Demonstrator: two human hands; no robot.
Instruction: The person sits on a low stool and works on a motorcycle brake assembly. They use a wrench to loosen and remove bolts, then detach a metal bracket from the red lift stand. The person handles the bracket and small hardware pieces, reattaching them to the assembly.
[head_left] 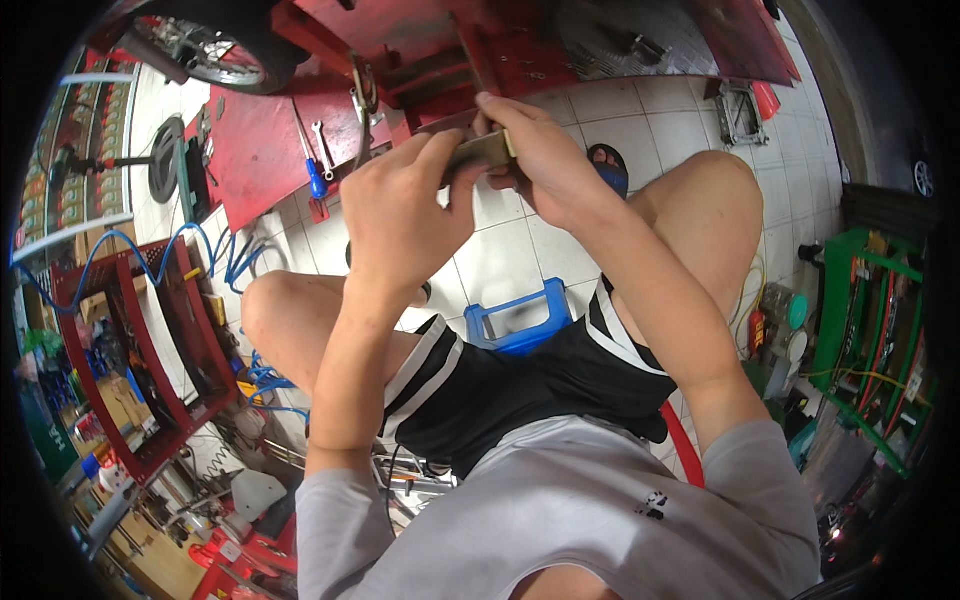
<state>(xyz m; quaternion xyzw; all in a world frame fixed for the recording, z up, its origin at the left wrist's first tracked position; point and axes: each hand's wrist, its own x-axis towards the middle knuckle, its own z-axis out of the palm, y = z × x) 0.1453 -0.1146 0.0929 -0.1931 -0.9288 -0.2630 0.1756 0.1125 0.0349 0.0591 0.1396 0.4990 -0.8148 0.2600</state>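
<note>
In the upper middle of the frame we see both hands meeting on a small flat brownish piece point(482, 150). The left hand point(395, 205) grips its left end, thumb on top and fingers curled under. The right hand point(535, 150) is clenched around its right end, just below the edge of the red lift platform point(440, 50). A blue-handled screwdriver point(314, 175) and a wrench point(322, 135) lie on the red plate at upper left, near a wheel point(205, 50). Below the hands, a blue stool point(520, 315) shows between the knees, on the white tiled floor point(510, 260).
</note>
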